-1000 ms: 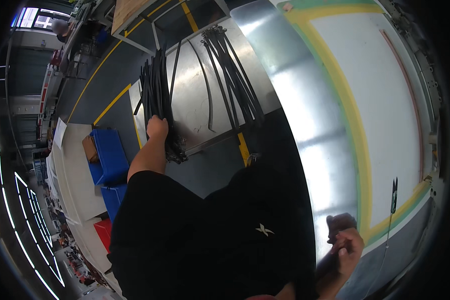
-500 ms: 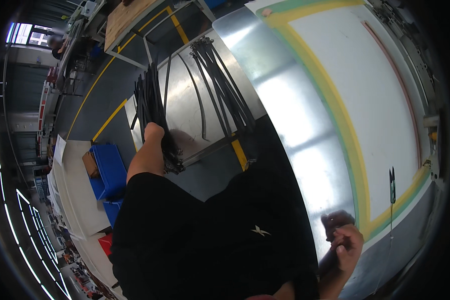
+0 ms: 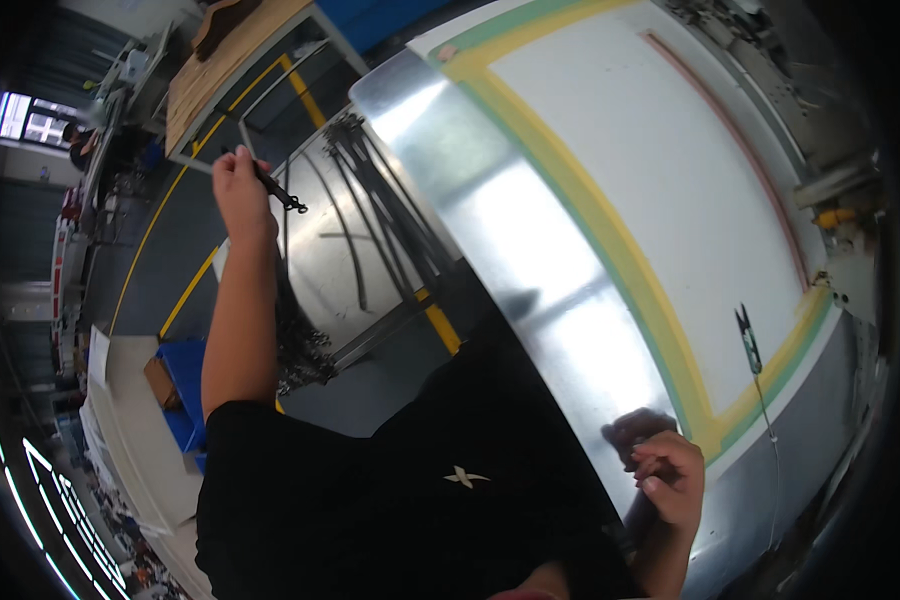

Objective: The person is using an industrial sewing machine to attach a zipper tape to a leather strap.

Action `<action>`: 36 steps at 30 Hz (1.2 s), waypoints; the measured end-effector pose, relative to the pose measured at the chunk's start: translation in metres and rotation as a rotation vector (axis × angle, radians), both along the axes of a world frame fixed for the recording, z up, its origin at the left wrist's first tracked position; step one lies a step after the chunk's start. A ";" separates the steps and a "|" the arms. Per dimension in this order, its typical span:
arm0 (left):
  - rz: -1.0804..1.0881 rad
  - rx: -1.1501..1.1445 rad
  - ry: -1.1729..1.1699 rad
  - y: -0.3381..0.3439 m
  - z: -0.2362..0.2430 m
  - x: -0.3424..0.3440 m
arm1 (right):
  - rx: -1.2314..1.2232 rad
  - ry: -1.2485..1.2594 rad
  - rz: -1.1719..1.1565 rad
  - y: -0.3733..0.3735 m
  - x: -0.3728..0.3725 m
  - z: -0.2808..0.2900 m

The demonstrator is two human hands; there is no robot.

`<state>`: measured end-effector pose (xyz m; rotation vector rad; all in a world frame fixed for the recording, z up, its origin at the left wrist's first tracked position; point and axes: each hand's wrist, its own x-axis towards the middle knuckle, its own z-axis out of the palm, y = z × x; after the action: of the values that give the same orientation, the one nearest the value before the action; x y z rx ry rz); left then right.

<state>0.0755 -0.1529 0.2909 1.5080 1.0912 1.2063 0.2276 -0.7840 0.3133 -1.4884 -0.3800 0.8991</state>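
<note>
While the left hand (image 3: 238,185) is closed around a bundle of thin black cable strips (image 3: 288,300), raised so the strips hang down along the forearm, more loose black strips (image 3: 390,215) lie on the steel trolley top (image 3: 320,250) beside it. Curled shut, the right hand (image 3: 670,475) rests on the shiny metal workbench (image 3: 530,250) edge, apparently empty. Small black snips (image 3: 748,335) lie apart on the white mat (image 3: 650,160).
</note>
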 end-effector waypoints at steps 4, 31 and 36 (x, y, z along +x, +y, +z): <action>-0.530 0.077 -0.373 -0.119 0.082 0.088 | 0.004 -0.108 0.191 -0.002 0.001 -0.002; -2.031 0.294 0.290 -0.373 0.034 0.232 | 0.532 -0.115 -0.768 -0.041 0.003 -0.002; -2.000 0.181 0.265 -0.367 0.035 0.233 | 0.577 -0.155 -0.636 -0.051 0.012 -0.010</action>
<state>0.3089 -0.5195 0.3257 1.8452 -0.6257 -0.3542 0.2394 -0.8345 0.3035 -1.0361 -0.2248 0.1398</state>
